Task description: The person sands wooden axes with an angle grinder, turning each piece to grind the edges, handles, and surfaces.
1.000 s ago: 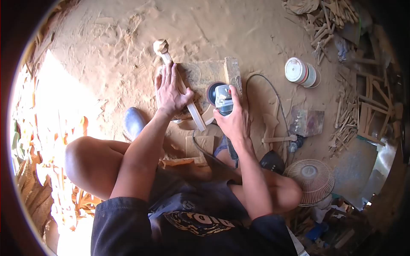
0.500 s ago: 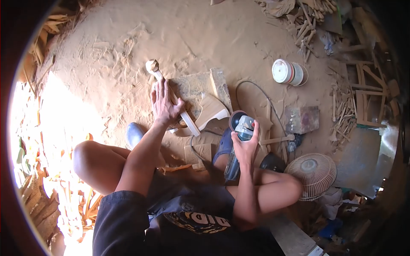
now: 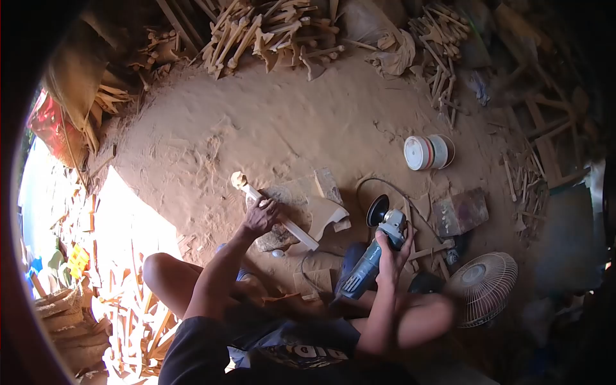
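My left hand (image 3: 261, 215) is curled round the middle of a turned wooden leg (image 3: 299, 233). The leg has a rounded knob at its far end and a squared near end. It rests slantwise over a dusty block (image 3: 282, 192) on the ground, beside a pale curved piece of wood (image 3: 325, 214). In my right hand (image 3: 394, 255) is a blue-grey angle grinder (image 3: 363, 269), gripped near its head. Its dark round disc (image 3: 377, 210) points away from me, apart from the leg. I cannot tell whether the disc spins.
A cord (image 3: 368, 182) loops across the dusty ground behind the grinder. To the right are a white bucket (image 3: 419, 153) on its side, a stained block (image 3: 461, 212) and a fan (image 3: 482, 289). Piles of wooden legs (image 3: 256, 35) line the far edge.
My left hand has gone from lying flat along the leg to having its fingers bent round it. The grinder is swung out to the right, its disc more visible. The view has tilted up.
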Motion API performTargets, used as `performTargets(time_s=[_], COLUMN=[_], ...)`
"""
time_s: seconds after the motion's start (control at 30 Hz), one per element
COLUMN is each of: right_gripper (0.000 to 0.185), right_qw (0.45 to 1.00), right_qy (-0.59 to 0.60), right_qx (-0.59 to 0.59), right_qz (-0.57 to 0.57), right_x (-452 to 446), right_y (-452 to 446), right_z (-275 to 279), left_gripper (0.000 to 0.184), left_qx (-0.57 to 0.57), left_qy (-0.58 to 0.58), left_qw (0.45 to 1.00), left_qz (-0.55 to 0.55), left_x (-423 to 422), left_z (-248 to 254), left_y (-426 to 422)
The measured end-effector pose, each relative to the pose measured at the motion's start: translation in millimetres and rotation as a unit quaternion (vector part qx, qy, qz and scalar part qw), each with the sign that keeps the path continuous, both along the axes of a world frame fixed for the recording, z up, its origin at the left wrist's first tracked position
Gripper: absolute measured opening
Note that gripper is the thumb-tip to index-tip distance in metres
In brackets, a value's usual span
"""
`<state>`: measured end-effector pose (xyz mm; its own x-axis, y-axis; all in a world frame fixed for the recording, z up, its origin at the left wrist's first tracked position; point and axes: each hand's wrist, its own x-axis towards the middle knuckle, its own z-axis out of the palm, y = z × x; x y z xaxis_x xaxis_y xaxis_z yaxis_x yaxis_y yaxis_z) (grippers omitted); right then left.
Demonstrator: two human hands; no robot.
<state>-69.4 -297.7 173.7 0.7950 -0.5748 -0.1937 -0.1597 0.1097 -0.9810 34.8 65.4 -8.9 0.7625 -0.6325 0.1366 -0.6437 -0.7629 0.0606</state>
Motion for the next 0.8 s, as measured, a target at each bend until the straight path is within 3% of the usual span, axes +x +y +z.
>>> performTargets(time_s=[0.07,0.17,0.27,0.4,0.5,0.53,0.63,0.73,0.8], right_gripper=[0.082,0.082,0.085,0.084,0.085,0.093,0.096,0.086,0.079], right_qw=[0.999,0.998,0.996,0.971,0.908,0.866,0.797,0.689,0.646], right_qy=[-0.009,-0.021,-0.034,-0.031,0.004,0.020,0.066,0.198,0.175], right_qx=[-0.030,-0.062,-0.074,-0.187,-0.314,-0.385,-0.452,-0.507,-0.527], right_qz=[-0.005,-0.007,0.019,0.147,0.278,0.319,0.395,0.478,0.523], right_x=[0,2,14,43,97,114,170,225,254], right_y=[-4,-2,-7,-11,2,12,46,96,116], right_z=[2,17,23,22,31,37,28,31,6], left_gripper=[0.044,0.040,0.038,0.041,0.046,0.047,0.049,0.042,0.040], left_qx=[-0.066,-0.014,-0.076,-0.131,-0.131,-0.126,-0.232,-0.295,-0.299], left_qy=[-0.019,0.027,0.068,0.165,0.167,0.160,0.182,0.147,0.167], left_qw=[0.997,0.998,0.993,0.975,0.974,0.975,0.952,0.941,0.937], left_qz=[-0.020,0.049,0.067,0.066,0.082,0.091,0.085,0.069,0.067], left_x=[8,13,18,24,28,31,31,34,36], left_z=[2,-3,-12,12,-11,-23,-6,4,13], left_y=[-18,-47,-58,-56,-57,-55,-48,-47,-44])
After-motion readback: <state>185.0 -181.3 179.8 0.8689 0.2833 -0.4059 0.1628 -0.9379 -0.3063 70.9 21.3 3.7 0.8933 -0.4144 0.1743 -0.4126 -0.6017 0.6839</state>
